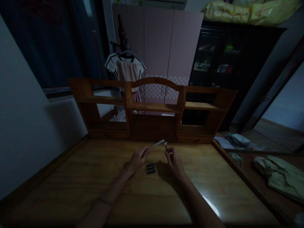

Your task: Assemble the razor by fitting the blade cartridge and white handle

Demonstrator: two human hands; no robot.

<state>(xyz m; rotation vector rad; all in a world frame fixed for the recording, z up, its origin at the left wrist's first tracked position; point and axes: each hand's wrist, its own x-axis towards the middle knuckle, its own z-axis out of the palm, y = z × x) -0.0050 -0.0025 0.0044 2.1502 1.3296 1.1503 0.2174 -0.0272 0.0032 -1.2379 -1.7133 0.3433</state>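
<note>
My left hand (139, 159) is closed around one end of a slender pale stick (156, 145), perhaps a toothbrush, which slants up to the right. Its far tip comes close to the head of a small razor (166, 146) with a dark handle and a light head. That handle is pinched in the fingers of my right hand (175, 163). I cannot tell whether the stick and razor touch. On the tabletop between my wrists lies a small pack of dark pieces (150, 168), which look like razor cartridges.
The wooden table (106, 190) has a low shelf unit (154, 109) along its back. A raised edge runs down its right side. Beyond it are papers (234, 141) and a pale green cloth item (279, 174). A white wall (30, 126) stands at the left.
</note>
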